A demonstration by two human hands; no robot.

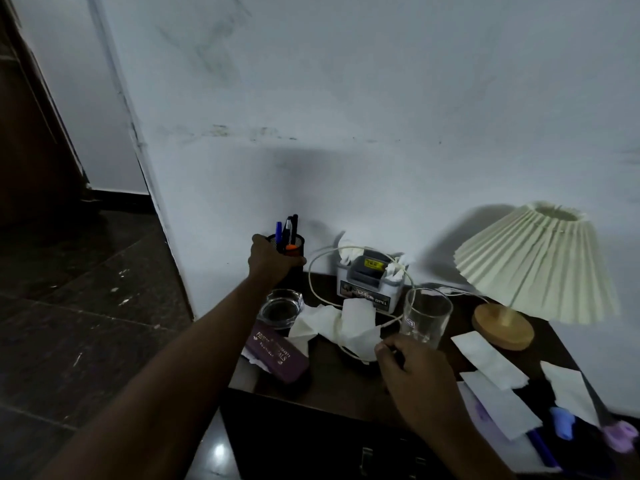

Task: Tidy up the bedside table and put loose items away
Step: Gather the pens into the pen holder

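Black mesh pen holder in left hand grip, right hand beside glass

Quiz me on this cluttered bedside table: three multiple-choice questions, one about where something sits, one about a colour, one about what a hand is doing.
1. Where is the glass ashtray?
A. left of the tissues
B. under the lamp
C. inside the tumbler

2. What colour is the lamp shade?
A. red
B. cream
C. black

3. What is the left hand doing?
A. resting flat on the table
B. gripping the pen holder
C. lifting the lamp

Answers: 1 A, it sits at the table's left edge beside the crumpled tissues; 2 B, the pleats are pale cream; 3 B, its fingers wrap the black mesh cup.
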